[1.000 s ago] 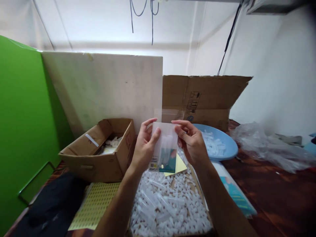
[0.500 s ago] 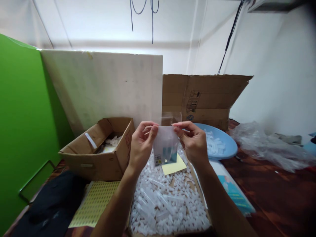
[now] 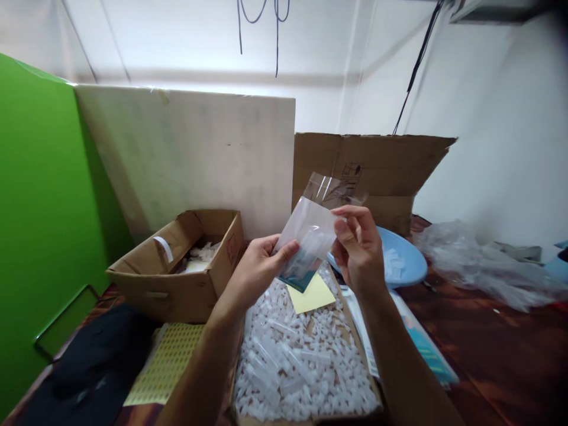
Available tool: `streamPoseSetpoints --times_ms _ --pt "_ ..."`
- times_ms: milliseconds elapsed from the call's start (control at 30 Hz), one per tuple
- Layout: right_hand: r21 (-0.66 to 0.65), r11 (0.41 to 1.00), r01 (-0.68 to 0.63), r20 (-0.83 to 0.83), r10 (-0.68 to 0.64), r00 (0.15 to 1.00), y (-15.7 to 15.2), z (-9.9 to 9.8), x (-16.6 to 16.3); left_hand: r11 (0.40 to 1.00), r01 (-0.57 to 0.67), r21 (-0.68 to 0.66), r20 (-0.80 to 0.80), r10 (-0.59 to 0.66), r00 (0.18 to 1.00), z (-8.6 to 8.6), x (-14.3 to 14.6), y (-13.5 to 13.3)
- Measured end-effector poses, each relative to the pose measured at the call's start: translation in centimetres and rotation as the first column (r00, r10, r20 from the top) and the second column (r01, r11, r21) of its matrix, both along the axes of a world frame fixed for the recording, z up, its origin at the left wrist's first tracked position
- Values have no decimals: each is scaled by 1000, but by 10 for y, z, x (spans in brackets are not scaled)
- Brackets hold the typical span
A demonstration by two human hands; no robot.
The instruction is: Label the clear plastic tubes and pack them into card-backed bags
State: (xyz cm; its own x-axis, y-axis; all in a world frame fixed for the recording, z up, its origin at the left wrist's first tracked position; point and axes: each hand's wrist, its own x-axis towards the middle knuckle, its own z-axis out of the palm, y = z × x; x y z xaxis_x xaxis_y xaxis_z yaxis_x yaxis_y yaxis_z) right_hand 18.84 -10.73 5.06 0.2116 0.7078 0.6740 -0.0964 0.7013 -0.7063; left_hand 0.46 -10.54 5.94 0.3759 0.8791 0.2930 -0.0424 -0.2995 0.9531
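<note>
Before us, beneath the pouch (image 3: 308, 236), lies a tray (image 3: 266, 421) of pieces (image 3: 346, 381), a slip (image 3: 312, 297) on them. To our left, a box (image 3: 164, 293) sits behind a sheet (image 3: 166, 361); to our right, a basin (image 3: 415, 260) stands before a cardboard panel (image 3: 386, 168).

A makeshift packing workshop is suggested: a clear bag (image 3: 309, 236) is held above small white pieces (image 3: 319, 387) spread near, flanked by an open cardboard box (image 3: 162, 299) at left and a blue basin (image 3: 415, 266) at right.
</note>
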Motion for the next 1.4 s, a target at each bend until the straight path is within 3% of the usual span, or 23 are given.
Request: streamPoseSetpoints --times_ms 300,500,600,700,767,867,933,967,1100,1167,1267,1400 --pt "-89 971 -221 242 236 941 1 -2 40 996 44 82 -187 -28 982 11 -6 -9" --pt "-123 977 -173 368 207 907 -5 4 40 992 85 88 -210 -65 976 9 -3 -11" --pt "-41 998 -49 220 57 974 -1 8 33 979 21 203 -209 22 978 5 -1 -7" --pt "32 997 77 -15 -76 997 5 6 26 905 -83 418 -239 197 951 -3 2 0" --pt "28 990 137 -55 -135 989 8 4 22 833 -88 547 -274 277 921 -8 4 7" --pt "2 971 238 -49 -238 970 8 0 17 628 -222 746 -174 505 845 -14 7 16" --pt "-7 964 266 7 -266 964 6 -1 12 521 -350 778 -55 612 789 -16 8 19" --pt "-8 966 258 39 -258 965 6 -2 9 527 -399 751 -14 616 787 -16 8 20" --pt "-17 990 140 108 -137 985 4 -3 0 720 -474 507 161 462 872 -15 10 15" --pt "-15 996 84 121 -82 989 3 -2 -2 763 -477 435 265 398 878 -13 10 12" --pt "43 999 30 112 -35 993 1 -1 -1 737 -477 479 362 329 872 -8 6 10" --pt "125 991 37 57 -45 997 2 0 2 690 -405 599 322 256 912 -4 -2 9"
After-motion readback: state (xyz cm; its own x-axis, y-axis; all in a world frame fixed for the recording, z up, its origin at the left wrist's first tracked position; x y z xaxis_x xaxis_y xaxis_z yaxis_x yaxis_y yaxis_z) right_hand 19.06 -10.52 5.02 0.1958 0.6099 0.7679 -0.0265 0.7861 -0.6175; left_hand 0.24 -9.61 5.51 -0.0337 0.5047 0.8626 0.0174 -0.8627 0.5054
